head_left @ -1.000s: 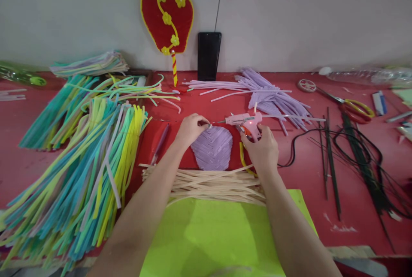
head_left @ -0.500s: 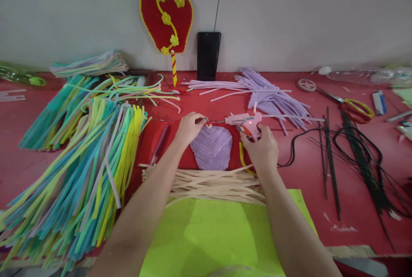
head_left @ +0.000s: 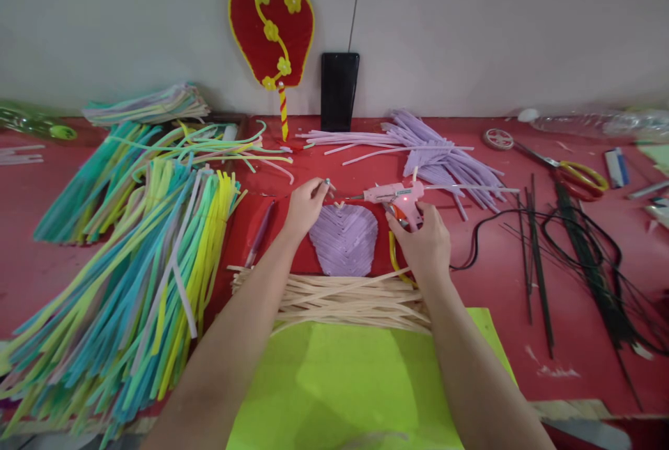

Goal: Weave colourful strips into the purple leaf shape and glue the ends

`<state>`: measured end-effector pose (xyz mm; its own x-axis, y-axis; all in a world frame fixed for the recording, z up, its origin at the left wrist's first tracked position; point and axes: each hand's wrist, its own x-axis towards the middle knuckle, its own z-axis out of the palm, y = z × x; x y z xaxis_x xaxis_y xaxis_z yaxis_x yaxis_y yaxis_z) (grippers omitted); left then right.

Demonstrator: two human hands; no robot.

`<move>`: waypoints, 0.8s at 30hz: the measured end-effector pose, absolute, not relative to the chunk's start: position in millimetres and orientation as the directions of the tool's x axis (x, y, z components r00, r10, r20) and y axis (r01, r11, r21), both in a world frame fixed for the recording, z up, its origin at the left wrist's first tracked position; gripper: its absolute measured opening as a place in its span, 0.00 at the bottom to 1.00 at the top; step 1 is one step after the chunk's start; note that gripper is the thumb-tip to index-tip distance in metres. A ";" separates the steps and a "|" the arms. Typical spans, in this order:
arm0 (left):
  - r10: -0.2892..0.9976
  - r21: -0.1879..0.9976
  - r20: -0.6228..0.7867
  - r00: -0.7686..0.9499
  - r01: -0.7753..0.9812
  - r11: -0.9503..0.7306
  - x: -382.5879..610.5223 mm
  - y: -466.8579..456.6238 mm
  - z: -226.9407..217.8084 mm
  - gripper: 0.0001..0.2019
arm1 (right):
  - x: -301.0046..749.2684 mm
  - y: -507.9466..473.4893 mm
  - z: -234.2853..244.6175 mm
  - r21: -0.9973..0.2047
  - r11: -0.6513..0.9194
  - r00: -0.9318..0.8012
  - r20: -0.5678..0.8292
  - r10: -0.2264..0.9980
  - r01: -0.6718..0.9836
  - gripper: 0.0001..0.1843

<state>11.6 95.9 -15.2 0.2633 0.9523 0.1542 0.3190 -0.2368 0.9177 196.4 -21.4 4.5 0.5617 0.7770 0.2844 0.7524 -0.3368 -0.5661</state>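
Note:
My right hand [head_left: 426, 234] is wrapped around the handle of a pink glue gun [head_left: 389, 192], whose nozzle points left and whose small red light is lit. A clear glue stick [head_left: 470, 189] juts from its back. Just left of the nozzle tip, my left hand [head_left: 306, 206] is closed in a pinch; a tiny thing shows at the fingertips, too small to name. Below the nozzle lies a flat lilac panel [head_left: 345, 241] of pipe cleaners laid in a herringbone pattern. A small cream bent piece [head_left: 339, 205] sits at its top edge.
Beige pipe cleaners [head_left: 355, 300] lie in front, on a lime-green sheet [head_left: 345, 380]. Multicoloured bundles [head_left: 130, 283] fill the left; lilac ones [head_left: 444, 150] lie behind. A phone [head_left: 339, 91] and a red-yellow lantern shape [head_left: 272, 32] stand behind. Scissors [head_left: 575, 175] and a black cord [head_left: 475, 234] are right.
My left hand has shifted slightly left and up, away from the panel's top edge. The glue gun has moved slightly left, and its glue stick's back end sits further left.

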 end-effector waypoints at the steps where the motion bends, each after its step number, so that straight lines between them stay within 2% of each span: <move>1: 0.950 0.926 0.165 0.265 0.289 -0.242 11.8 95.0 -14.3 0.14 | 197.3 -21.3 3.6 -0.566 -0.335 0.560 0.284 0.778 0.753 0.29; 5: 0.920 0.925 0.214 0.328 0.233 -0.299 13.6 88.0 -6.2 0.16 | 206.9 -20.2 -2.6 -0.563 -0.362 0.583 0.281 0.762 0.743 0.30; 7: 0.903 0.903 0.222 0.368 0.271 -0.333 14.7 84.6 -2.9 0.14 | 214.1 -19.9 -5.1 -0.567 -0.385 0.609 0.276 0.743 0.728 0.31; 10: 0.879 0.851 0.239 0.413 0.347 -0.395 15.8 81.9 -2.3 0.05 | 223.4 -20.2 -5.8 -0.577 -0.412 0.642 0.274 0.716 0.706 0.32; 12: 0.866 0.821 0.257 0.429 0.376 -0.430 16.2 81.5 -3.9 0.07 | 226.4 -20.7 -4.7 -0.583 -0.419 0.655 0.279 0.702 0.697 0.33; 19: 0.881 0.870 0.231 0.414 0.319 -0.377 17.2 80.8 -8.4 0.06 | 225.0 -20.1 -3.1 -0.579 -0.430 0.658 0.260 0.707 0.692 0.33; 24: 0.894 0.821 0.243 0.376 0.411 -0.396 18.1 79.4 -6.3 0.05 | 239.6 -20.9 -4.7 -0.622 -0.460 0.722 0.261 0.641 0.633 0.33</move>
<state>18.1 79.4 -6.3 0.3760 0.8943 0.2427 0.4111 -0.3957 0.8212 239.6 -20.9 -4.7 0.7220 0.6408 0.2609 0.6334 -0.4604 -0.6220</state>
